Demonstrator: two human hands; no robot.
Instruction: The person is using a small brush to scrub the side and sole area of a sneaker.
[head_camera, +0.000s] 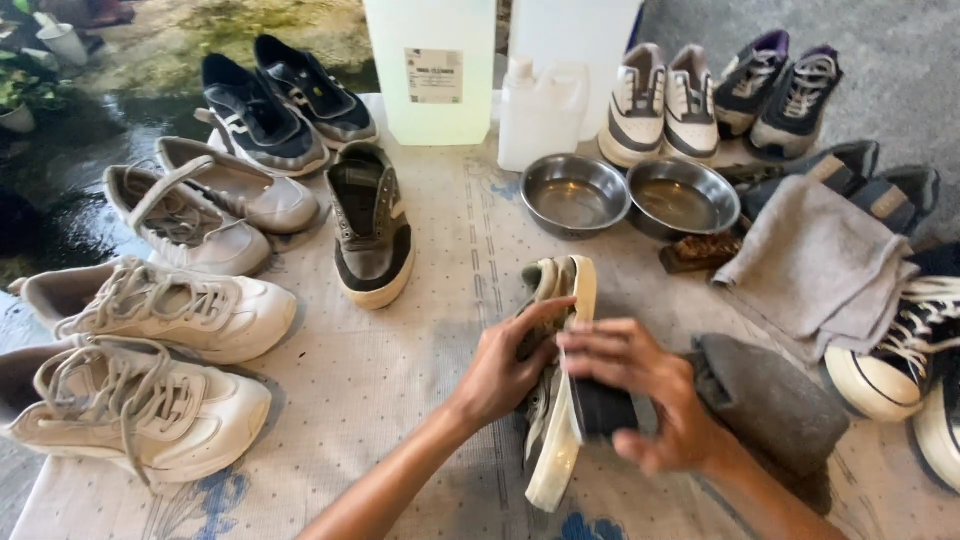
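The left hand (505, 370) is curled around the upper of a grey sneaker (558, 300), fingers closed on it, holding it tipped on its side with the cream sole facing right. The right hand (640, 390) is clasped over a dark cloth (603, 408), fingers bent, pressing it against the sole edge. The sneaker lies at the centre of the bench (400, 370), which carries a dotted covering.

Just right of the right hand lies a dark grey rag (775, 400); beyond it, a lighter grey towel (820, 265). Two metal bowls (577, 193) stand behind the sneaker, well apart from it. The matching sneaker (372, 225) sits upright to the left. White trainers (160, 310) line the left edge.
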